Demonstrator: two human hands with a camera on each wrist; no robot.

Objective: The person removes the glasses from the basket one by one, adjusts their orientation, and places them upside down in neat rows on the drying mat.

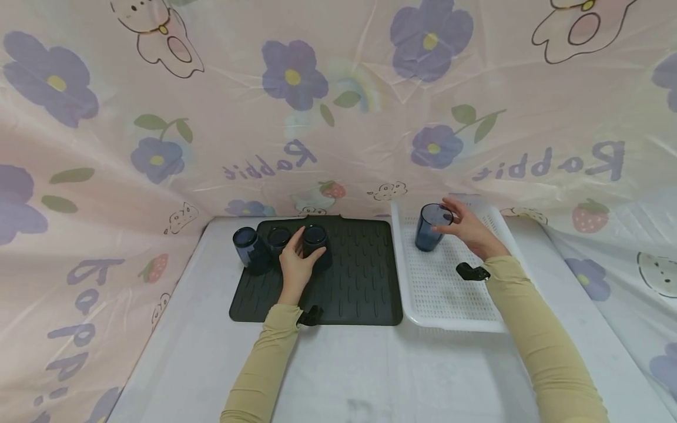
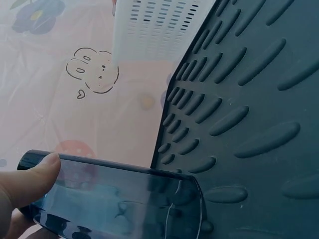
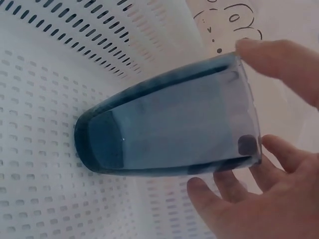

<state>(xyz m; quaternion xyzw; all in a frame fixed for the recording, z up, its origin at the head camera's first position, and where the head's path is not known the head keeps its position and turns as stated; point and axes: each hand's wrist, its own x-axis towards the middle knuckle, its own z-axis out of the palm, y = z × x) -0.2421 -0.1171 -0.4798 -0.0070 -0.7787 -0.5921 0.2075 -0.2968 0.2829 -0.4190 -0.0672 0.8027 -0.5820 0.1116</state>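
On the left of the black drying mat [image 1: 359, 282], my left hand [image 1: 296, 267] grips a dark blue drinking glass [image 1: 317, 239] that stands upside down. The left wrist view shows my thumb against this glass [image 2: 114, 196] near its base, its rim down at the ridged mat. My right hand [image 1: 471, 232] holds a second blue glass [image 1: 427, 232] by its upper end, mouth up, inside the white perforated basket [image 1: 444, 299]. Seen from the right wrist, thumb and fingertips are around the rim of that glass [image 3: 169, 124], its base toward the basket floor.
Two more dark glasses, one at the mat's left edge [image 1: 248, 247] and one behind my left hand [image 1: 278, 236], stand upside down. Mat and basket lie side by side on a white table [image 1: 349, 364]. A patterned sheet [image 1: 359, 141] hangs behind them.
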